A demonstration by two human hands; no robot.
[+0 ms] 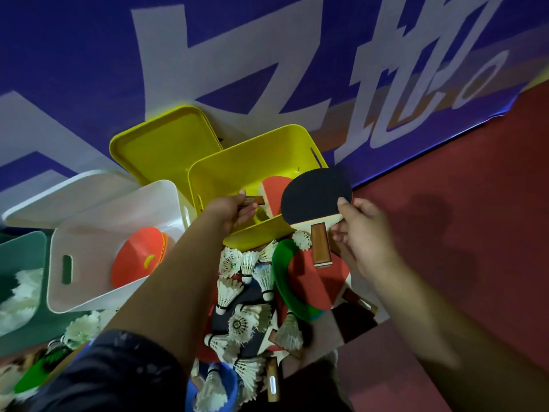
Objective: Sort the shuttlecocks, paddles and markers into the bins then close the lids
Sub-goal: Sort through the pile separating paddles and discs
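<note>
The left hand reaches over the near rim of the open yellow plastic bin, its fingers curled round the wooden handle of a red-faced table tennis paddle whose blade sits inside the bin, tilted against the bin's right side. The right hand holds a black-faced table tennis paddle just above the bin's right corner. Its thumb presses on the black rubber, the other fingers pinch from beneath at the neck, and the wooden handle points down toward the camera. A yellow plastic lid leans behind the yellow bin against the blue banner with white characters. Left of the yellow bin and touching it stands a white plastic bin with a slot handle, holding a stack of orange disc markers. Further left, a green plastic bin holds white feather shuttlecocks. Below the hands, on the red floor, lies a mixed heap of loose white shuttlecocks, a green disc marker and another red paddle lying across it, with more paddles partly buried beneath.
</note>
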